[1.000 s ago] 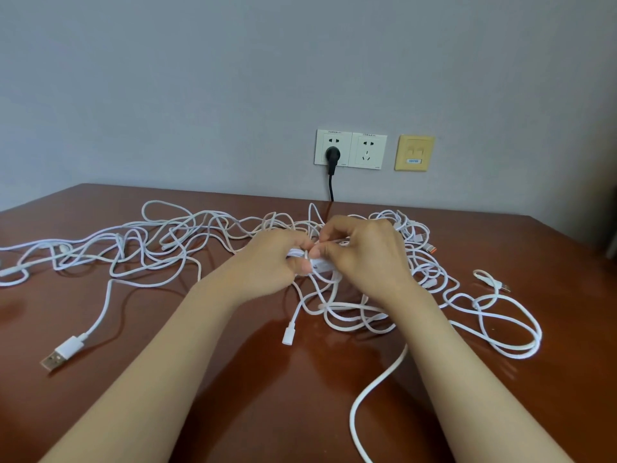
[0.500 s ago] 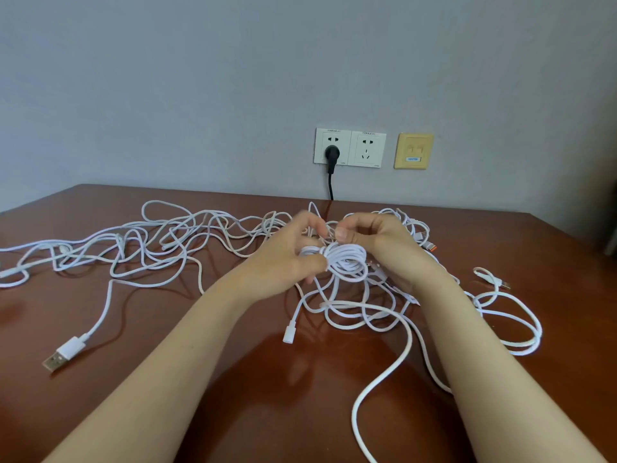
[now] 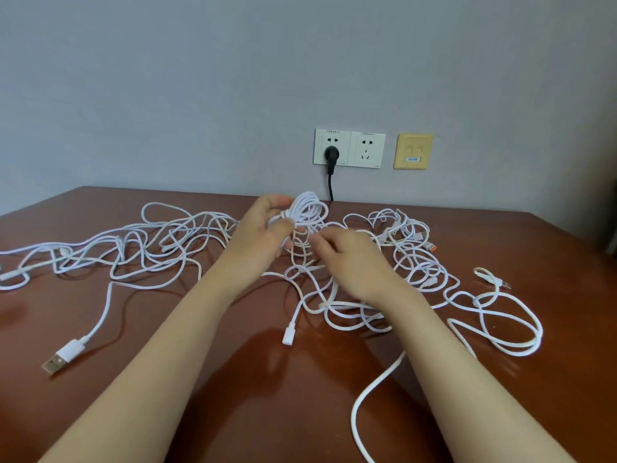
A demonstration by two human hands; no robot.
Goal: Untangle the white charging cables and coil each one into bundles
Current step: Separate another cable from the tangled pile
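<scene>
Several white charging cables lie tangled across the brown table. My left hand grips a small round coil of white cable, lifted a little above the table. My right hand hovers over the middle of the tangle, its fingertips pinching a strand that runs from the coil. A USB plug lies at the front left. A small white connector rests between my forearms. Another looped cable lies to the right.
Two white wall sockets sit on the grey wall behind the table, with a black plug in the left one. A yellow data socket is beside them. One white strand runs off the front edge.
My left hand has raised the coil up and back, from in front of me toward the wall. My right hand has come off the coil and dropped lower to the right.
</scene>
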